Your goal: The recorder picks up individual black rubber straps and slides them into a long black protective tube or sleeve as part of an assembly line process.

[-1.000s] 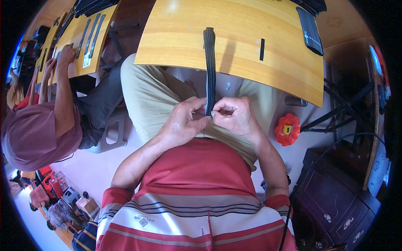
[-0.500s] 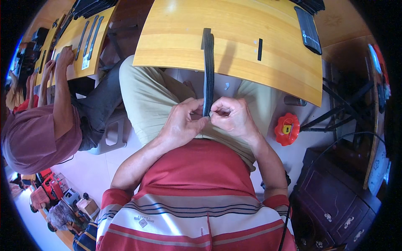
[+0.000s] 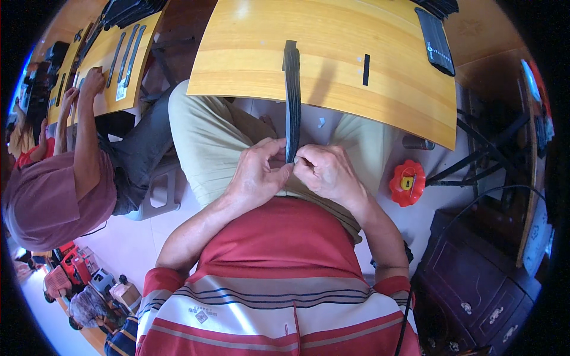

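Observation:
A thick bundle of long black strips [image 3: 293,98] stretches from the table over its near edge towards my lap. Its near end is gripped between the thumb and fingers of my left hand [image 3: 258,169]. My right hand [image 3: 325,170] is closed in a pinch against the right side of that same end; whatever its fingertips hold is too small to make out. The far end of the bundle rests on the wooden table [image 3: 237,53]. A short black strip [image 3: 366,70] lies alone on the tabletop to the right of it.
A flat black case [image 3: 436,44] lies at the table's right edge, beside a dark pile [image 3: 439,5]. On the floor to the right sits a red scalloped dish [image 3: 407,183], near dark drawers [image 3: 475,285]. At left, another person [image 3: 59,190] works at a second table [image 3: 127,98].
The bundle has shifted slightly left and its strips look a little more bowed. My right hand has turned, its fingers curling tighter beside the bundle's end. My left hand keeps its grip.

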A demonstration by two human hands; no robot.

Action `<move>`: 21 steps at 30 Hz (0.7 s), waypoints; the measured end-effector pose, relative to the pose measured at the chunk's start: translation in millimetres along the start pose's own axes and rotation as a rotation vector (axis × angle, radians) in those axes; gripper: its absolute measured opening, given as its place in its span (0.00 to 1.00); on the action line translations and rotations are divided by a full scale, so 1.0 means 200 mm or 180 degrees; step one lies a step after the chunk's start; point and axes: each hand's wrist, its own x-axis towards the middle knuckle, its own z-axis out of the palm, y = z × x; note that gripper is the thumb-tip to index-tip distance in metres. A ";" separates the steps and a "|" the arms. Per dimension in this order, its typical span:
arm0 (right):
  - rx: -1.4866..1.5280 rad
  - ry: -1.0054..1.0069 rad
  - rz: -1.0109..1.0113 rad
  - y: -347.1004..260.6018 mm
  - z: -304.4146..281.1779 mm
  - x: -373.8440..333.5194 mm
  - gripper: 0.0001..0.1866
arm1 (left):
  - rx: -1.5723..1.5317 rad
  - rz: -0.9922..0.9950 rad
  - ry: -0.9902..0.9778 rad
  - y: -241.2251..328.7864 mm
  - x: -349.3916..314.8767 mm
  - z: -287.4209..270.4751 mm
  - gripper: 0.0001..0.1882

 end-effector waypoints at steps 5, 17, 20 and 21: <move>0.0069 0.0294 -0.0035 0.00 0.00 0.00 0.02 | -0.0462 -0.0087 -0.0110 0.00 0.01 0.01 0.18; 0.0925 -0.0060 0.0123 -0.03 -0.11 0.02 0.02 | -0.1380 -0.0586 -0.0795 0.06 0.05 -0.08 0.13; 0.0596 -0.0085 0.0091 -0.06 -0.11 0.02 0.06 | -0.1263 -0.0386 -0.0584 0.04 0.04 -0.07 0.13; 0.0455 0.0000 0.0009 -0.06 -0.11 0.01 0.06 | -0.1266 -0.0388 -0.0587 0.05 0.04 -0.07 0.13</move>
